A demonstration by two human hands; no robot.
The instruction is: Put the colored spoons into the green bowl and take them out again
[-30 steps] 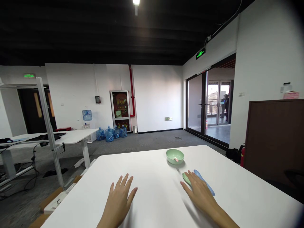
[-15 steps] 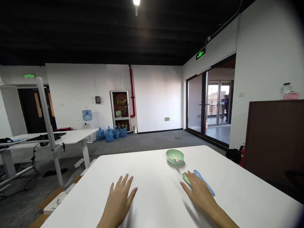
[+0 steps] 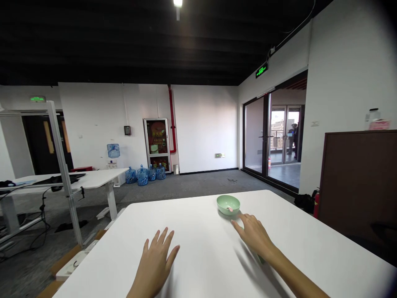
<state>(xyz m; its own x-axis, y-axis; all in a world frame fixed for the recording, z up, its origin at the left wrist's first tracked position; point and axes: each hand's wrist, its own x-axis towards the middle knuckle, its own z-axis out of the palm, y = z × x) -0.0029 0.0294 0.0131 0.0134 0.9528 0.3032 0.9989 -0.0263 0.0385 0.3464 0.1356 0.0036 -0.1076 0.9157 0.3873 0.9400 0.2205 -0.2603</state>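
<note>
My left hand (image 3: 157,256) is over the near left part of the white table (image 3: 198,240), fingers spread, with nothing in it. Farther out on the right, my right hand (image 3: 253,232) reaches toward a light green bowl (image 3: 223,205). Its thumb and forefinger are apart and close to the bowl's near right side; whether they touch it I cannot tell. Inside the bowl shows a small pink piece (image 3: 230,209), its kind unclear. Beneath my right wrist peeks the end of a green spoon (image 3: 261,259). My right hand and forearm hide the blue utensil.
To the left stands another white table (image 3: 102,176) with cables and a metal post (image 3: 60,153). Blue water bottles (image 3: 142,176) are on the floor by the far wall. A brown cabinet (image 3: 356,178) stands on the right, near glass doors (image 3: 256,136).
My right hand has moved forward and slightly left, from above the green and blue utensils toward the bowl. My left hand and the bowl have stayed put.
</note>
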